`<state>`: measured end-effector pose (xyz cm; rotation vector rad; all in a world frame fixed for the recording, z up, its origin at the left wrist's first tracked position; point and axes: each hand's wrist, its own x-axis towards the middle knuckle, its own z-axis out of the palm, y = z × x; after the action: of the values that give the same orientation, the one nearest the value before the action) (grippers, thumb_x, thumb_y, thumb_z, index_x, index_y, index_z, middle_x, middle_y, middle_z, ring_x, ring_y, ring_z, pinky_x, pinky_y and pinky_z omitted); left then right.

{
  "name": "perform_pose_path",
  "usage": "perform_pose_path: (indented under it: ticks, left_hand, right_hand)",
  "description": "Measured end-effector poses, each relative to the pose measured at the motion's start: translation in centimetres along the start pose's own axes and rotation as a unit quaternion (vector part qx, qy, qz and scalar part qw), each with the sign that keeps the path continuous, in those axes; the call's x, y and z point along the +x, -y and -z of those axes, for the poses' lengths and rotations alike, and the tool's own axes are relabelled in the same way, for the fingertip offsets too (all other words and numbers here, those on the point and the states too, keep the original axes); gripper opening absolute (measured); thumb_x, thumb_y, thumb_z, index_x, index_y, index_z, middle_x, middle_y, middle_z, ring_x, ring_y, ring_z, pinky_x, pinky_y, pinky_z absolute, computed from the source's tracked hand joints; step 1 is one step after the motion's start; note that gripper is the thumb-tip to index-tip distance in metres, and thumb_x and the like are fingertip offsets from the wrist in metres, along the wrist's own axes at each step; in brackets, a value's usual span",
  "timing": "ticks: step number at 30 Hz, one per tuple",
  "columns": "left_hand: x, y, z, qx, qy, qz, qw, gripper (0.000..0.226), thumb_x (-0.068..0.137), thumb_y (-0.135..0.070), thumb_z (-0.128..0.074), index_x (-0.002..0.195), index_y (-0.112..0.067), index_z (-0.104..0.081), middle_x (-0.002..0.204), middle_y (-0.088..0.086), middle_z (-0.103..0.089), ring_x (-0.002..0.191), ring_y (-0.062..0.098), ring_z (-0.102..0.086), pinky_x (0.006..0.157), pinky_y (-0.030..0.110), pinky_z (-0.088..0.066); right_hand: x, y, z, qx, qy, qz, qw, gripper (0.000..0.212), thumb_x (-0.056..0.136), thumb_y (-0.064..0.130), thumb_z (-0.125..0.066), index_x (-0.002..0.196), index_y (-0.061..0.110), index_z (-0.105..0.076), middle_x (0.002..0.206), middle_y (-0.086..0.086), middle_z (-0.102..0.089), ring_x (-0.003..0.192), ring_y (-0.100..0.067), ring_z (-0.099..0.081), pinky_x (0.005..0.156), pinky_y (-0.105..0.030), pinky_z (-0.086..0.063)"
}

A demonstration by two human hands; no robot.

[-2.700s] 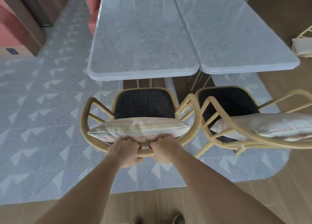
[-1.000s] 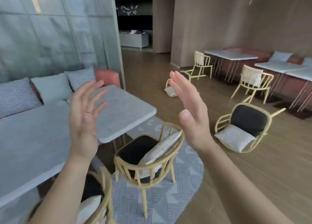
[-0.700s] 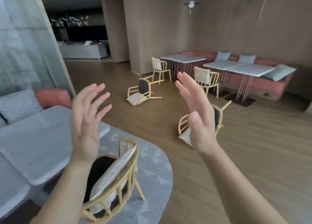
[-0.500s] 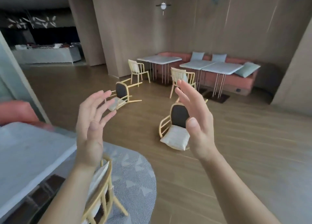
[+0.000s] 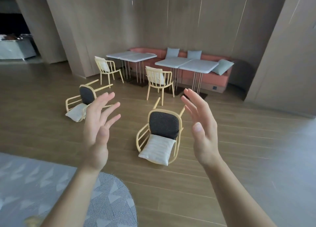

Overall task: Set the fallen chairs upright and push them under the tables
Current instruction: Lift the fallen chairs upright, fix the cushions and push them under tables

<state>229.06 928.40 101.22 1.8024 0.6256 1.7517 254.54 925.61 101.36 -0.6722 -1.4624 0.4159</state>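
Note:
Two yellow chairs lie tipped on their backs on the wood floor. The nearer fallen chair [image 5: 162, 129] has a dark seat pad and a pale cushion, legs pointing away from me. The farther fallen chair [image 5: 86, 96] lies to the left, partly behind my fingers. My left hand [image 5: 99, 129] and my right hand [image 5: 201, 129] are raised in front of me, fingers spread, holding nothing, well short of both chairs. Two upright chairs [image 5: 159, 80] [image 5: 106, 68] stand pulled out from the white tables [image 5: 186, 65] [image 5: 131, 56].
A coral bench [image 5: 213, 76] with cushions runs along the wall behind the tables. A grey patterned rug [image 5: 51, 192] lies at lower left. Wood-panelled walls and a pillar [image 5: 282, 55] close the right side. A counter [image 5: 15, 47] shows at far left.
I let go of the chair at the marble tables and turned right. The fallen chairs now sit in the middle of my view, and my hands are lifted and open.

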Motion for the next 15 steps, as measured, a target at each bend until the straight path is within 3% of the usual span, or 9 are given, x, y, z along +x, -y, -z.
perform_pose_path:
  ticks: [9,15]
  left_hand:
    - [12.4,14.0,-3.0,-0.021,0.049,-0.002,0.999,0.078,0.089,-0.083,-0.054,0.153,-0.039,-0.043,0.169,-0.003,-0.034,0.147,0.035,-0.049,0.109,0.058,-0.051]
    - [21.6,24.6,-4.8,-0.009,0.063,0.000,0.998,0.082,0.090,-0.083,-0.050,0.155,-0.034,-0.044,0.167,0.000,-0.038,0.149,0.033,-0.046,0.112,0.055,-0.049]
  right_hand:
    - [9.9,-13.7,1.3,-0.028,-0.039,-0.006,0.999,0.099,0.095,0.078,-0.048,0.155,-0.001,-0.040,0.159,-0.015,-0.049,0.147,-0.032,-0.050,0.117,-0.064,-0.040]
    - [19.0,-25.0,1.7,-0.006,-0.059,-0.002,0.998,0.096,0.093,0.080,-0.048,0.154,0.006,-0.038,0.158,-0.018,-0.048,0.142,-0.030,-0.055,0.117,-0.053,-0.044]
